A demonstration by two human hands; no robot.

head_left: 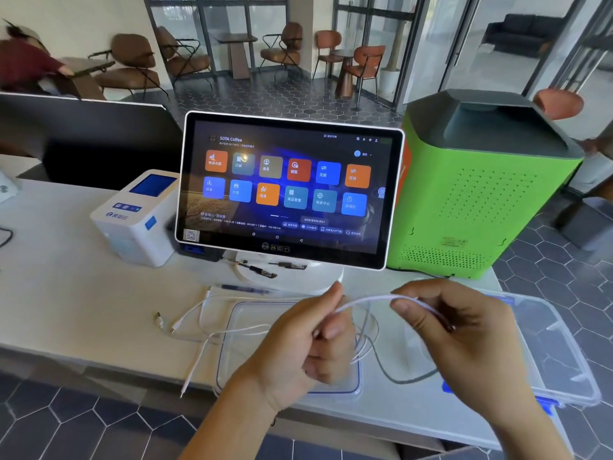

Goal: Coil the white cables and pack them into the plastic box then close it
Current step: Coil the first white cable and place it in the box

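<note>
White thin charging cable [368,302] stretches between both hands above the pale countertop [66,293], its held span running roughly left to right in a shallow arch. Left hand [308,343]: fingers curled shut, pinching the cable near the thumb tip, with several hanging loops gathered below the palm. Right hand [464,330]: thumb and forefinger closed on the same strand, just to the right of the left hand's grip. Both hands equally near; short gap of cable between them.

Loose tail of cable trails down-left across the counter, connector ends [166,323] lying well apart from the hands, one strand hanging over the counter's near edge.

Clear plastic lid with blue seal line [232,343] lies flat under the left hand. Clear plastic box with blue latches [557,343] sits under and right of the right hand, open.

White-framed touchscreen terminal [288,190] stands close behind; green ventilated machine [481,200] beyond the box. Open room is toward the body. Judgement: coiling in progress, next loop feeds rightward-to-left.
</note>
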